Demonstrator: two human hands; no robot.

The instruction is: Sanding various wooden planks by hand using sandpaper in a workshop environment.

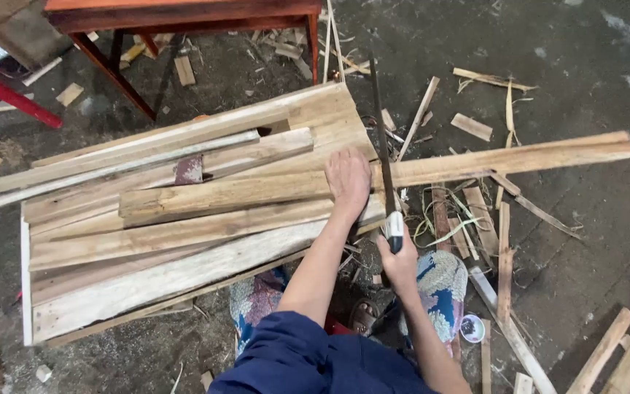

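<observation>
Concrete floor fills the frame, dark and littered with wood offcuts and shavings; a red table frame sits at the upper left.

Biggest item: a stack of rough planks spread across the left and centre. I can't tell what holds it up. On top lies one long board running out to the right edge, its right end unsupported as far as I see.

I read the left hand as open, palm flat on that long board at frame centre, pinning it. The right hand is closed around the pale handle of a handsaw, just below centre. The blade runs up-frame and crosses the board immediately right of the left hand.

Risks as I judge them:
- Blade is right beside the left-hand fingers. A jump out of the cut or a skid on rough grain would go straight into them.
- Overhanging right end could sag and pinch the blade, or split off ragged near the finish and drop.
- Loose stack may shift under pressure, throwing the stroke off line.
- Scraps underfoot near the knees: poor footing, and feet look lightly shod in sandals.
</observation>
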